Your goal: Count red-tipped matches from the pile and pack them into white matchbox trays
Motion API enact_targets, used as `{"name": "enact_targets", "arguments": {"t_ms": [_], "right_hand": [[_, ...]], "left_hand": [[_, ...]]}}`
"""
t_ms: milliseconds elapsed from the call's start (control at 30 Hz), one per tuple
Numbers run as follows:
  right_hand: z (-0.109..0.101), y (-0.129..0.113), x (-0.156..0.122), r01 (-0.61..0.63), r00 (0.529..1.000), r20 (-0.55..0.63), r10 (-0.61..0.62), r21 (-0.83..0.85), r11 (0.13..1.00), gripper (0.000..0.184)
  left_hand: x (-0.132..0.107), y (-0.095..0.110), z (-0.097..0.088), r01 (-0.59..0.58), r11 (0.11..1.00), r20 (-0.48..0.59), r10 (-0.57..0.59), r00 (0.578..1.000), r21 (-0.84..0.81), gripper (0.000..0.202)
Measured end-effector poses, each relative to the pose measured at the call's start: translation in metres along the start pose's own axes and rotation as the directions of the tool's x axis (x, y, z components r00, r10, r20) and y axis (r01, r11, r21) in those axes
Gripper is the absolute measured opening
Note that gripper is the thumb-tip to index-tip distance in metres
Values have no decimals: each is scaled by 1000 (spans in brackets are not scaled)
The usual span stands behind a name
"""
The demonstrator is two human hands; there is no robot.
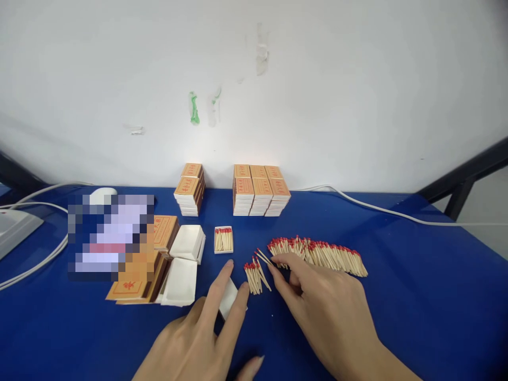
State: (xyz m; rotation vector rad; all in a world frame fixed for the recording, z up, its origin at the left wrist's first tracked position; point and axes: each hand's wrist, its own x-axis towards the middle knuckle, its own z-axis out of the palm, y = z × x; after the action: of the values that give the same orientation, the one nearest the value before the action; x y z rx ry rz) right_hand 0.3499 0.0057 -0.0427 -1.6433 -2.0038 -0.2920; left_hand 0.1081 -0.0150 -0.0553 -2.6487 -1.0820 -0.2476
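My right hand [317, 296] pinches a couple of matches [263, 257] between thumb and index finger, at the near left end of a long pile of red-tipped matches [329, 256]. Just left of those fingertips lies a small loose bunch of matches [254, 278]. My left hand [202, 328] has its fingers spread, its middle fingertip beside that bunch. A white matchbox tray [228, 299] shows between the index and middle fingers, partly hidden by them; whether they press on it I cannot tell. Beyond, another tray holding matches [224, 240] rests on the blue table [416, 296].
At the left are white empty trays [180, 280] beside orange matchbox sleeves [137, 280], with a blurred-out device [119, 233] behind. Stacked matchboxes [262, 190] and a smaller stack [189, 190] stand near the wall. A white cable [369, 207] runs at the back right.
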Motion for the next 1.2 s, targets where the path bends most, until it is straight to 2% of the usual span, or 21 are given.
{"name": "enact_targets", "arguments": {"t_ms": [333, 533, 767, 933, 1067, 1200], "right_hand": [[-3, -5, -2, 0, 1000, 20, 0, 20, 1000, 34], [-9, -6, -3, -84, 992, 104, 69, 144, 986, 27], [-4, -2, 0, -40, 999, 10, 40, 41, 998, 34], [-4, -3, -1, -52, 998, 52, 47, 103, 993, 35], [-7, -5, 0, -111, 990, 108, 92, 187, 976, 30], [-6, -3, 0, -78, 997, 18, 77, 107, 991, 30]], "left_hand": [[3, 1, 1, 29, 1000, 0, -29, 1000, -4, 58], [1, 1, -1, 14, 999, 7, -14, 1000, -30, 60], [5, 0, 0, 11, 1000, -6, -11, 1000, -17, 58], [4, -1, 1, 2, 1000, -10, -2, 1000, -11, 60], [4, 0, -1, 10, 1000, -14, -10, 1000, -16, 59], [4, 0, -1, 9, 1000, -20, -9, 1000, -12, 58]]}}
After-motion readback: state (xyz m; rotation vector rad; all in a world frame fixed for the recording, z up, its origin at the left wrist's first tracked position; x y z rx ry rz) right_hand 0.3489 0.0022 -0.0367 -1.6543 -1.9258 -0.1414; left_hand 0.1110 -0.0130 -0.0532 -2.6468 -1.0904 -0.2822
